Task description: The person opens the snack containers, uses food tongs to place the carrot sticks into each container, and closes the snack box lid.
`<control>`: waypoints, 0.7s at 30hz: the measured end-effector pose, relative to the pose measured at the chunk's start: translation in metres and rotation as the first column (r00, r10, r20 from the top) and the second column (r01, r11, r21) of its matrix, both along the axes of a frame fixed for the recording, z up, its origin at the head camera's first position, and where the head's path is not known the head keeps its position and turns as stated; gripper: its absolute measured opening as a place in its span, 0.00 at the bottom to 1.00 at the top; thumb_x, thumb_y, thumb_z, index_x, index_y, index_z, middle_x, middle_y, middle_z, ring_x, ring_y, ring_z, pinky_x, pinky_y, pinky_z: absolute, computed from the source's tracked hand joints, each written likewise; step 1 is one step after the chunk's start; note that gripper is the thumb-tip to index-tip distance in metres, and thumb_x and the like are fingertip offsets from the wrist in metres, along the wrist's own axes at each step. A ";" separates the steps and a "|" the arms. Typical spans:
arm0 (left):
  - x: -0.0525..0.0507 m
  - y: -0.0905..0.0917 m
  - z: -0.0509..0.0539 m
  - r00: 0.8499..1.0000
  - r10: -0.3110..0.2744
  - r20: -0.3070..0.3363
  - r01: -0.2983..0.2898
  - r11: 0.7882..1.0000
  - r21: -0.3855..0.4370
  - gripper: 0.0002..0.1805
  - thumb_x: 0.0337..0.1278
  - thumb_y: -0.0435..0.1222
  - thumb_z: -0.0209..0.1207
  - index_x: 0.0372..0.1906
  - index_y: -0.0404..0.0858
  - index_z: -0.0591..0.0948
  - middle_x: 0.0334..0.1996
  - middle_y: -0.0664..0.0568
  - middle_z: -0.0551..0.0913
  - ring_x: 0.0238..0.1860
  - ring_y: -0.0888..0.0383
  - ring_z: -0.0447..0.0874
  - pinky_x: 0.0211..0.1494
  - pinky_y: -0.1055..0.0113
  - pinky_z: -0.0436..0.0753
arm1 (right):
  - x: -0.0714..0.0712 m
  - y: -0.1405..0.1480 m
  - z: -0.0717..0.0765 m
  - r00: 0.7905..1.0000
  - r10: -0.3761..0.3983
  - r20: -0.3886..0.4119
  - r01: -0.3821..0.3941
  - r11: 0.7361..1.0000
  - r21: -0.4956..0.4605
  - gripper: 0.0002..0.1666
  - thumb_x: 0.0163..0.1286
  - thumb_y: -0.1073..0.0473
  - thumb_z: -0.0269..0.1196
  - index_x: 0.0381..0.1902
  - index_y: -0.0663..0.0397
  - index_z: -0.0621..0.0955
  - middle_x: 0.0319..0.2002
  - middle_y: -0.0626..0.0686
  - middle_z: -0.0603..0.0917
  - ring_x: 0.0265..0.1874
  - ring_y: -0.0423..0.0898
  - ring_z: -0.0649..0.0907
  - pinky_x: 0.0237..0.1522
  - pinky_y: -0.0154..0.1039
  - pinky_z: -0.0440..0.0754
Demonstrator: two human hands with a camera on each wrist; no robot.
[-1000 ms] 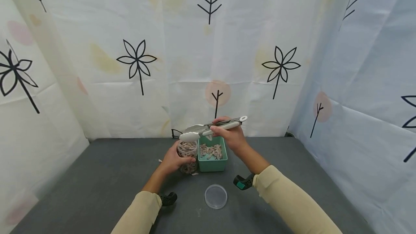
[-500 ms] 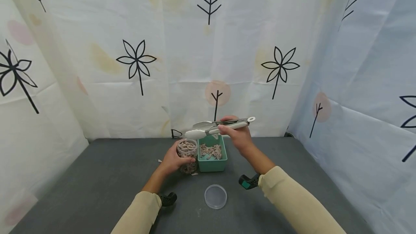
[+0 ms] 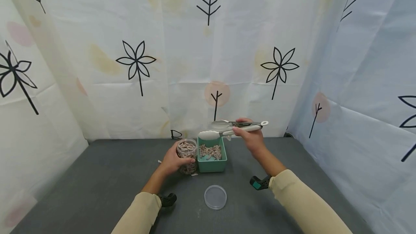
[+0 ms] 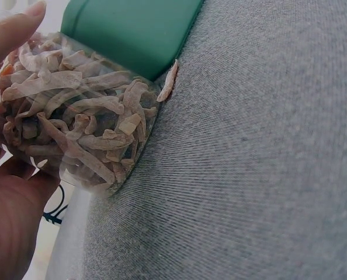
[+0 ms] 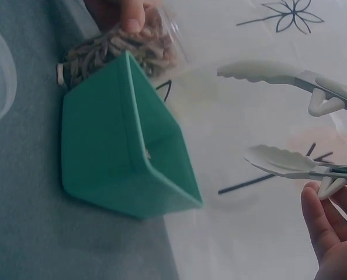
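Note:
My left hand (image 3: 173, 160) grips a clear plastic jar (image 4: 74, 116) filled with pale, dried strips; it stands upright on the table, touching or almost touching a green bin. That green bin (image 3: 212, 167) holds more of the same dried strips (image 3: 211, 151). Above the bin's back edge, my right hand (image 3: 249, 135) holds white-tipped metal tongs (image 3: 227, 130). The tongs' tips (image 5: 278, 160) are spread apart with nothing between them. In the right wrist view the fingers (image 5: 319, 224) sit at the lower arm of the tongs.
A round clear lid (image 3: 215, 197) lies flat in front of the bin. A loose strip (image 4: 169, 80) rests on the grey table (image 3: 113, 183) by the jar's base. Patterned white curtains (image 3: 182, 46) stand behind and at both sides.
My right hand has moved right with the tongs, from over the jar to over the bin. The left hand and jar have stayed in place.

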State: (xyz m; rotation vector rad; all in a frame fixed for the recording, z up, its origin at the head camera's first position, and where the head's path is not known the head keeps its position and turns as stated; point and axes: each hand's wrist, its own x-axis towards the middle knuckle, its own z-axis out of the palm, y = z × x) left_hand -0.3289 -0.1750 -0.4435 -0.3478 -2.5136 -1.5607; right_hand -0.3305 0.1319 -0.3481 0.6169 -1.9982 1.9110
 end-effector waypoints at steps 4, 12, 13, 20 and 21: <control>0.000 0.000 0.000 1.000 0.002 0.000 -0.002 1.000 -0.004 0.51 0.42 0.40 0.77 0.72 0.36 0.62 0.56 0.40 0.75 0.53 0.46 0.76 0.51 0.48 0.76 | -0.003 0.011 -0.007 0.999 -0.043 0.011 0.043 0.999 -0.004 0.21 0.65 0.70 0.65 0.55 0.71 0.75 0.48 0.71 0.78 0.34 0.38 0.83 0.38 0.33 0.80; 0.000 0.001 0.001 1.000 0.002 0.009 -0.002 1.000 -0.004 0.51 0.42 0.41 0.77 0.72 0.37 0.62 0.56 0.40 0.75 0.53 0.46 0.76 0.51 0.49 0.76 | -0.006 0.029 -0.020 0.983 -0.176 0.056 0.178 0.983 -0.047 0.21 0.64 0.70 0.66 0.54 0.71 0.76 0.48 0.71 0.78 0.34 0.35 0.83 0.35 0.32 0.81; 0.000 0.001 0.001 1.000 0.002 0.011 -0.002 1.000 -0.002 0.51 0.42 0.42 0.77 0.72 0.37 0.62 0.56 0.40 0.75 0.53 0.46 0.76 0.51 0.49 0.76 | -0.006 0.032 -0.022 0.981 -0.186 0.062 0.190 0.980 -0.059 0.21 0.64 0.69 0.66 0.54 0.70 0.76 0.49 0.71 0.78 0.34 0.35 0.83 0.35 0.32 0.81; 0.001 0.001 0.002 1.000 0.003 0.016 -0.003 1.000 -0.006 0.51 0.42 0.41 0.76 0.72 0.37 0.62 0.56 0.40 0.75 0.53 0.45 0.76 0.51 0.49 0.76 | -0.010 0.047 -0.042 0.949 -0.286 0.135 0.297 0.952 -0.072 0.23 0.65 0.65 0.67 0.55 0.67 0.75 0.48 0.63 0.80 0.34 0.33 0.82 0.35 0.32 0.81; 0.001 0.001 0.002 1.000 0.001 0.013 -0.001 1.000 -0.009 0.51 0.42 0.41 0.76 0.72 0.37 0.62 0.57 0.40 0.75 0.53 0.45 0.76 0.51 0.49 0.76 | -0.011 0.049 -0.045 0.942 -0.301 0.145 0.313 0.947 -0.066 0.24 0.65 0.65 0.67 0.56 0.67 0.75 0.47 0.61 0.80 0.34 0.33 0.82 0.35 0.32 0.81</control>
